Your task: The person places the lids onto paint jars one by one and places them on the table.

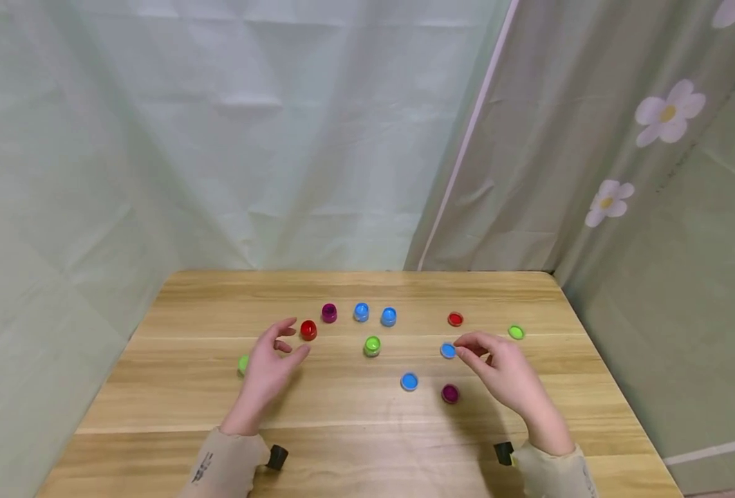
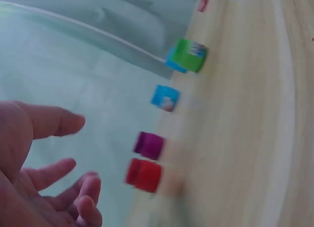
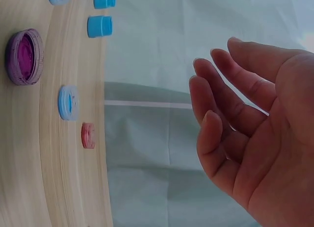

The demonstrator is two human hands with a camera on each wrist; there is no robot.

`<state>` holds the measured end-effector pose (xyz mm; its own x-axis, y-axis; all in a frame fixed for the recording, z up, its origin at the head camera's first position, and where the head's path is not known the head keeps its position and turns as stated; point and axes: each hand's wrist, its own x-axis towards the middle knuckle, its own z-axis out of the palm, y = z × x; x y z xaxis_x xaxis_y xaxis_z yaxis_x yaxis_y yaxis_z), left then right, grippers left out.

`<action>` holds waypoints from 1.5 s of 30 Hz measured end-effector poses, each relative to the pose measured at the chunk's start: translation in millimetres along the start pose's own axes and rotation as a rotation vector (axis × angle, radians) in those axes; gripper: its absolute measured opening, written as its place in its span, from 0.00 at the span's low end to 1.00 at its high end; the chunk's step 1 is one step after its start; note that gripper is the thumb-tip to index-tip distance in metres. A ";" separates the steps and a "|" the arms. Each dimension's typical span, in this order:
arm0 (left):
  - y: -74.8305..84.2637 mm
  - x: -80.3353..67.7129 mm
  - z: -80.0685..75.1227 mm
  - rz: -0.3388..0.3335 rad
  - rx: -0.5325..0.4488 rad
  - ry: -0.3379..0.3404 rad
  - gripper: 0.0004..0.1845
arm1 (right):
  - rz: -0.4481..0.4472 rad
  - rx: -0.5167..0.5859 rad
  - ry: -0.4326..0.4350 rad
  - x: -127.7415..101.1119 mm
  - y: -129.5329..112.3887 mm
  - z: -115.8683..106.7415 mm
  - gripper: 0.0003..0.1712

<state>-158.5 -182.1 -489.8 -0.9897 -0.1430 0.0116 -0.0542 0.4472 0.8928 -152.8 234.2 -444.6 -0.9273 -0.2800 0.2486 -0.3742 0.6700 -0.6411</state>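
Observation:
My left hand hovers over the left part of the table, thumb and fingers spread apart and holding nothing. Just right of its fingertips stands a small red paint pot without a lid. A green item peeks out behind that hand, partly covered. On the right side, my right hand is raised above the table with loosely bent fingers and nothing in them, as the right wrist view confirms. A blue lid lies right by its fingertips in the head view, and a purple lid lies nearer to me.
Open pots stand across the middle: purple, two blue ones and a green pot. Other lids lie to the right: a second blue lid, a red lid and a green lid. Curtains hang behind the wooden table.

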 end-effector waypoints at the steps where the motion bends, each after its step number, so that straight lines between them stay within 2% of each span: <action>1: -1.8 2.4 5.7 -0.021 -0.003 0.006 0.33 | -0.001 0.003 -0.004 -0.2 0.4 -0.1 0.05; 6: -16.4 13.7 27.3 -0.099 0.026 0.047 0.34 | -0.026 0.040 -0.017 -2.9 0.3 -0.7 0.04; 11: -23.0 24.2 36.8 -0.131 0.066 0.060 0.37 | -0.057 0.070 -0.017 -6.1 -1.0 0.2 0.05; 16: -23.0 33.1 38.7 -0.149 0.125 0.031 0.37 | -0.042 0.072 -0.021 -8.6 -1.9 -0.5 0.05; 22: -25.2 41.4 38.9 -0.152 0.143 0.027 0.32 | -0.036 0.078 -0.029 -10.5 -0.5 -2.1 0.05; 33: -26.8 42.8 37.7 -0.156 0.155 0.041 0.25 | -0.048 0.083 -0.017 -11.3 0.0 -3.5 0.05; 36: -28.6 42.4 36.8 -0.154 0.136 0.049 0.25 | -0.042 0.086 -0.017 -11.9 -0.7 -3.8 0.05; 39: -27.8 39.6 35.6 -0.139 0.068 0.069 0.24 | -0.028 0.084 -0.022 -12.2 0.1 -4.6 0.06; 45: -19.1 30.8 34.7 -0.054 -0.060 0.123 0.22 | 0.023 0.065 -0.024 -7.0 8.8 -7.8 0.07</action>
<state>-192.6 -164.4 -522.2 -0.9615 -0.2743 0.0148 -0.0951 0.3832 0.9188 -149.7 247.5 -446.3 -0.9348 -0.2815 0.2165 -0.3503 0.6309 -0.6923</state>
